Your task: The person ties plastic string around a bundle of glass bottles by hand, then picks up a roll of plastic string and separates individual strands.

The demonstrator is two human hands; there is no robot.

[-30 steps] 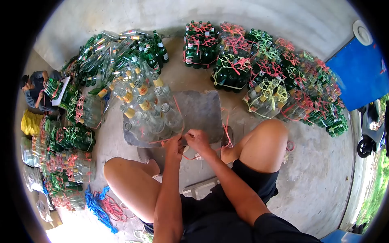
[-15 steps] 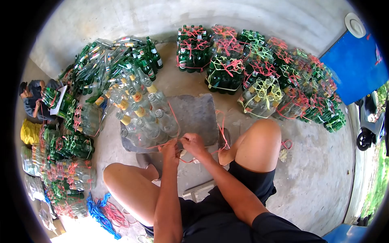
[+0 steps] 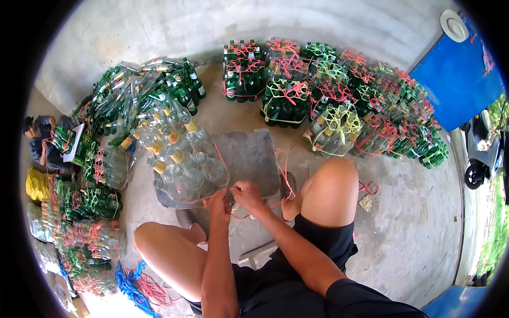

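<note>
Clear glass bottles (image 3: pixel 195 169) stand upright in a block on a dark stone slab (image 3: pixel 249 153). A pink plastic strap (image 3: pixel 221 155) runs around the block and comes together at its near right corner. There my left hand (image 3: pixel 218 203) is closed on the strap, fingers pinched. Close beside it, my right hand (image 3: pixel 247 192) is also closed, with the strap between its fingers. Both hands almost touch. A loose length of the strap trails right from the hands, over the slab's edge toward my right foot. The fingertips and any knot are too small to make out.
Strapped bundles of green bottles (image 3: pixel 289 103) line the back wall and right side. Loose bottles (image 3: pixel 124 90) are heaped at back left. More bundles (image 3: pixel 103 236) stack along the left, where another person (image 3: pixel 40 138) sits. Blue strapping (image 3: pixel 131 283) lies on the floor near my left leg.
The view has shifted slightly, moving most of the scene a little left. Both hands stay closed on the strap at the bottles' corner, with only small finger movement.
</note>
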